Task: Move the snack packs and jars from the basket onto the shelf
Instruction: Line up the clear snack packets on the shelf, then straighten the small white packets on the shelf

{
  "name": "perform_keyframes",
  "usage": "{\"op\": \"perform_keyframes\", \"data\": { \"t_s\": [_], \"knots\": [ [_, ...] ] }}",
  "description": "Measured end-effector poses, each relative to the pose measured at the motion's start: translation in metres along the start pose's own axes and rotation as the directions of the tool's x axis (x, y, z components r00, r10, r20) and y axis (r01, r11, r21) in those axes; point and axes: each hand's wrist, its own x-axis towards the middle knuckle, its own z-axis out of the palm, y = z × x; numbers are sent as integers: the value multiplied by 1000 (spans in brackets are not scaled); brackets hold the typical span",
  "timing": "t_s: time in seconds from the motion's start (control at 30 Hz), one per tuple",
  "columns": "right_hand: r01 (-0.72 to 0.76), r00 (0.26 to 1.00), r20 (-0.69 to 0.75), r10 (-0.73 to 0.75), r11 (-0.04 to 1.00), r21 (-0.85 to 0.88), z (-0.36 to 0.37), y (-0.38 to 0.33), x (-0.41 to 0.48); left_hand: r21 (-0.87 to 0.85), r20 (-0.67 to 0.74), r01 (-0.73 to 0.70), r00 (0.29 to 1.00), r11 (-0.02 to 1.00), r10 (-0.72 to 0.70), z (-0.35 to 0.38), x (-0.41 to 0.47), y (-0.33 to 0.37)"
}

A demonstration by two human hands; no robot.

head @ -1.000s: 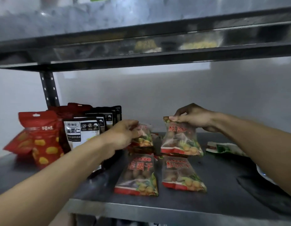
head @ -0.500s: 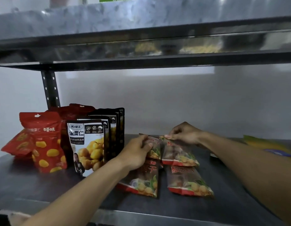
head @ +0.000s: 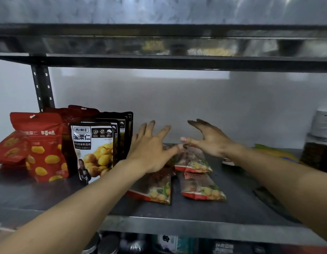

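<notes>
Both hands spread wide, holding nothing: left hand (head: pixel 150 151) over the rear snack packs (head: pixel 193 161), right hand (head: pixel 209 139) just above them; four clear packs lie flat mid-shelf (head: pixel 177 224), beside upright black pouches (head: pixel 93 153); basket not in view. Judgement: lift hands straight clear to avoid dragging packs; leave room rightward near the jar (head: pixel 317 153).

Metal shelving against a pale wall

A dark perforated upright post (head: pixel 42 87) rises at the rear left; right of it runs the plain grey-white wall (head: pixel 177 107), and above it a shiny metal upper shelf (head: pixel 159 46) catches blurred reflections and light glints.
</notes>
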Motion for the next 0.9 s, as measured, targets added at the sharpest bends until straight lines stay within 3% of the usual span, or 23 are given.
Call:
{"op": "perform_keyframes", "data": {
  "t_s": [0.17,0.33,0.53,0.73,0.9],
  "knots": [
    [-58,997,31,70,958,-282,-36,3,-44,21,21,-137,990,990,136,-1,-5,29],
    [-181,983,-22,185,924,-338,-73,31,-93,-66,17,-228,973,972,229,-4,-12,81],
    [-235,971,-94,218,938,-254,-102,79,-138,-121,5,-262,964,958,264,2,-17,142],
    [-195,974,-131,183,978,-81,-120,130,-166,-278,-25,-177,984,944,177,28,-13,207],
    [-146,986,-86,145,989,-6,-110,158,-167,-465,154,6,985,885,74,62,-17,244]
  ]
}}
